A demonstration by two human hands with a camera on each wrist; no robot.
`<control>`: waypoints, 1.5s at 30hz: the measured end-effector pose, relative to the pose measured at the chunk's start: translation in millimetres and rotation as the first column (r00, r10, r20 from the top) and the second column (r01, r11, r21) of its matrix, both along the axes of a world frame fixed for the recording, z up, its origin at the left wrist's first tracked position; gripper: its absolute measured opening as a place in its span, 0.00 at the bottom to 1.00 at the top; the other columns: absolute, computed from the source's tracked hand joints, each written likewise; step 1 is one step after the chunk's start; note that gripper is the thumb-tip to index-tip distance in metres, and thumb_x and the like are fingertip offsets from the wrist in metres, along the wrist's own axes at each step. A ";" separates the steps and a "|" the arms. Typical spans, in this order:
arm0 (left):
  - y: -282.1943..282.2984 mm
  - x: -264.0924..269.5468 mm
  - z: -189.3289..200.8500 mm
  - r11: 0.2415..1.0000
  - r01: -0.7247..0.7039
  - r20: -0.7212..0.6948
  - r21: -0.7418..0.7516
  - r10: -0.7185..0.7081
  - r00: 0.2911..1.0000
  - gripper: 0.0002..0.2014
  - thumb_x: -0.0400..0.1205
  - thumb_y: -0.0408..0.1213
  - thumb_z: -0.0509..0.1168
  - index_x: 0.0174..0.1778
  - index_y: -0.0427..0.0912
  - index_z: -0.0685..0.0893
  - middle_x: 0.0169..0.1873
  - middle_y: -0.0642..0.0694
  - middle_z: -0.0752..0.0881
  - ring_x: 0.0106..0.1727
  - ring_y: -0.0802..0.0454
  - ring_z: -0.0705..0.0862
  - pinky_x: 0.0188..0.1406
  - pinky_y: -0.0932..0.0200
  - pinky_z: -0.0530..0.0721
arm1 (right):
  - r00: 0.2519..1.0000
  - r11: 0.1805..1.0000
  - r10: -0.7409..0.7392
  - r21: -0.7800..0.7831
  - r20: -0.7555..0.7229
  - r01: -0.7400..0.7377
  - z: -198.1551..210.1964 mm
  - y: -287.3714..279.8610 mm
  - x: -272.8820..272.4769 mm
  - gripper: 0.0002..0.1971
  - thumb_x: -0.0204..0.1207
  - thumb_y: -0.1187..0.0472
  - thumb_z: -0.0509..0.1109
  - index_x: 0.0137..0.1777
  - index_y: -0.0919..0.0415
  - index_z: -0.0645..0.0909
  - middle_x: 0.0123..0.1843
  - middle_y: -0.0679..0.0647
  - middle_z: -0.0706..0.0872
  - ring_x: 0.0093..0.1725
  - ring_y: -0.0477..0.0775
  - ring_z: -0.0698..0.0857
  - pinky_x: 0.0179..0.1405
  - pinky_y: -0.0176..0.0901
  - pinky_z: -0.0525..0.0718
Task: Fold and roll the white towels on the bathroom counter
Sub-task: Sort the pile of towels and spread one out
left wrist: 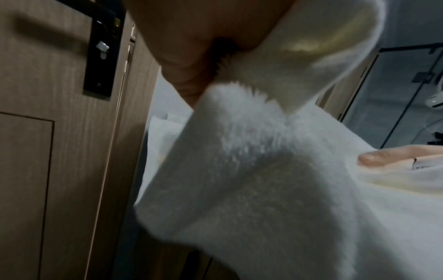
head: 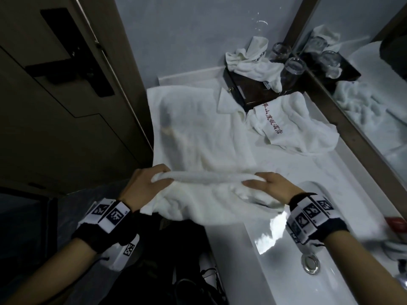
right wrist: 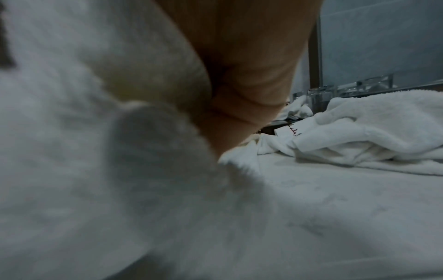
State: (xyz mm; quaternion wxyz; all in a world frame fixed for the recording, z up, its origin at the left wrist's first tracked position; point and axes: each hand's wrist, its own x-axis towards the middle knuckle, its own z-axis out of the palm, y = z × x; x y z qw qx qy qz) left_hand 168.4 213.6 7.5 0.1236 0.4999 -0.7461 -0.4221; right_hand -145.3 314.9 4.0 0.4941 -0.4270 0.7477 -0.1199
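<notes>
White bathroom counter (head: 259,150), sink (head: 297,260) at right. Big white towel (head: 198,133) lies flat on counter, near edge rolled up. Left hand (head: 145,183) grips left end of roll, right hand (head: 271,188) grips right end. Crumpled towel (head: 295,126) near mirror (head: 374,62).

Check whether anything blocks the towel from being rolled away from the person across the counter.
Nothing on its flat part. Both the left hand and right hand grip the towel; its far corner laps against the dark tray, so the roll meets that last.
</notes>
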 end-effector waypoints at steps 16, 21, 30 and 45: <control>-155.6 -32.6 -6.5 0.991 -0.087 -0.149 0.099 0.101 0.984 0.07 0.79 0.36 0.66 0.39 0.53 0.84 0.40 0.50 0.86 0.44 0.53 0.83 0.47 0.68 0.80 | 0.987 0.970 -0.133 -0.216 -0.093 0.111 10.4 -121.3 -18.5 0.14 0.67 0.47 0.77 0.45 0.49 0.76 0.42 0.46 0.83 0.43 0.46 0.80 0.37 0.33 0.73; -212.1 -49.3 -11.0 0.976 -0.167 -0.147 0.138 0.187 0.971 0.05 0.80 0.36 0.65 0.42 0.40 0.85 0.42 0.41 0.85 0.43 0.48 0.81 0.45 0.57 0.77 | 0.968 0.938 -0.238 -0.277 -0.082 0.207 1.6 -179.0 -14.5 0.25 0.70 0.48 0.75 0.62 0.57 0.72 0.54 0.48 0.80 0.52 0.48 0.79 0.46 0.36 0.72; -268.5 -86.3 -45.4 0.996 0.083 0.219 0.030 -0.088 0.972 0.13 0.76 0.24 0.61 0.56 0.31 0.79 0.54 0.29 0.79 0.56 0.34 0.79 0.60 0.49 0.77 | 0.982 0.975 -0.163 -0.167 -0.094 0.146 -18.1 -212.1 -22.2 0.28 0.75 0.80 0.55 0.72 0.58 0.71 0.64 0.65 0.78 0.59 0.63 0.80 0.62 0.49 0.79; -275.8 -202.2 -60.5 0.760 0.648 0.101 -0.051 -0.641 0.761 0.31 0.71 0.10 0.53 0.66 0.38 0.78 0.70 0.39 0.69 0.69 0.46 0.69 0.66 0.68 0.68 | 0.982 0.948 0.187 -0.254 -0.042 -0.191 -15.5 -220.4 -9.4 0.35 0.59 0.75 0.55 0.72 0.67 0.70 0.74 0.64 0.68 0.76 0.56 0.64 0.74 0.31 0.56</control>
